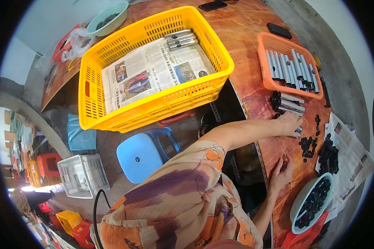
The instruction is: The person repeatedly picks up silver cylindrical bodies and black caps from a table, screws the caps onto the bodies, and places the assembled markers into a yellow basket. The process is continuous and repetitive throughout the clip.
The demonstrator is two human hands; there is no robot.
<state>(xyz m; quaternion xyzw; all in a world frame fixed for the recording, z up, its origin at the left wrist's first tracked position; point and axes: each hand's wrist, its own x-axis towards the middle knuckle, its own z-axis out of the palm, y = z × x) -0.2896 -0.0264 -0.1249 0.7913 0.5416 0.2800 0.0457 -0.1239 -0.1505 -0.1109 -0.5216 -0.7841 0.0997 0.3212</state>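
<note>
My left hand (291, 124) reaches across the table with its fingers closed around one or more metal tubes (298, 131), whose ends show below the fingers. Just beyond it lies a small stack of silvery tubes (292, 103) with black ends. Nearer the table's edge, my right hand (281, 174) is low over the surface with its fingers curled. Whatever it may hold is hidden. Loose small black pieces (308, 146) are scattered to the right of both hands. More tubes (293, 68) stand slanted in an orange basket (293, 88).
A pale green bowl (294, 216) of black pieces stands near the right edge, beside a black pile (328, 154) on newspaper (353, 159). A big yellow crate (153, 114), lined with newspaper, holds several tubes (181, 40). A blue stool (139, 155) is on the floor.
</note>
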